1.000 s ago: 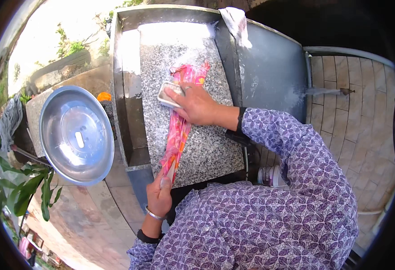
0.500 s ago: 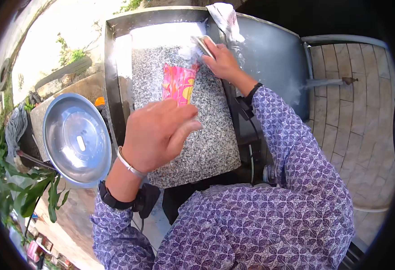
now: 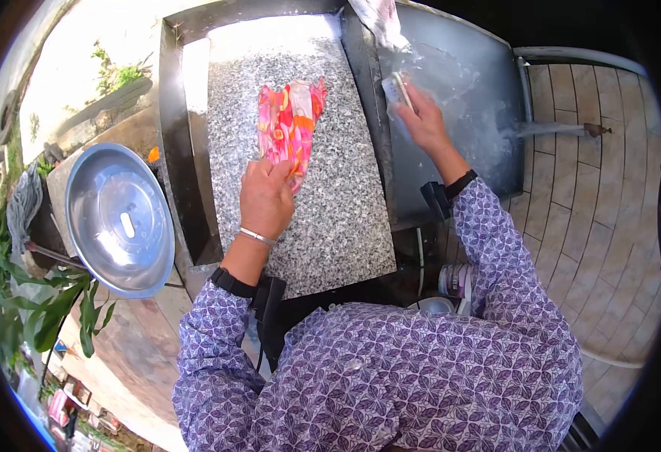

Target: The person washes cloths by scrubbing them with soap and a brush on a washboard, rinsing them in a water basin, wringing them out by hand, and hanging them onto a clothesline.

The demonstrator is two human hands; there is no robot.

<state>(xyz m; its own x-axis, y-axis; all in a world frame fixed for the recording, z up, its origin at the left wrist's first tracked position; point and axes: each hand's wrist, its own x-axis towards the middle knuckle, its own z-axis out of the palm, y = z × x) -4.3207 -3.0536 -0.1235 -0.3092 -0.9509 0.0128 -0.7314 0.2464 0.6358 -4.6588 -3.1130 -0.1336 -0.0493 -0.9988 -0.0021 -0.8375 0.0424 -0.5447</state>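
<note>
A pink, red and orange patterned cloth (image 3: 289,120) lies crumpled on the speckled granite slab (image 3: 338,203). My left hand (image 3: 266,197) is closed on its near end, fingers pinched over the fabric. Over the water-filled tank (image 3: 459,83), to the slab's right, my right hand (image 3: 425,124) grips a scrubbing brush (image 3: 400,90). The brush is tilted, its pale bristle side turned left, close to the water. Part of its back is hidden by my fingers.
A tap (image 3: 594,130) sends a stream of water into the tank from the right. A whitish cloth (image 3: 379,22) hangs over the divider at the back. At left stands a metal basin (image 3: 93,248), with a leafy plant (image 3: 63,324) nearby. A labelled tub (image 3: 453,281) sits near my body.
My right hand has carried the brush from the slab rightward over the tank. My left hand, raised before, has come down and taken hold of the cloth, which is now more crumpled.
</note>
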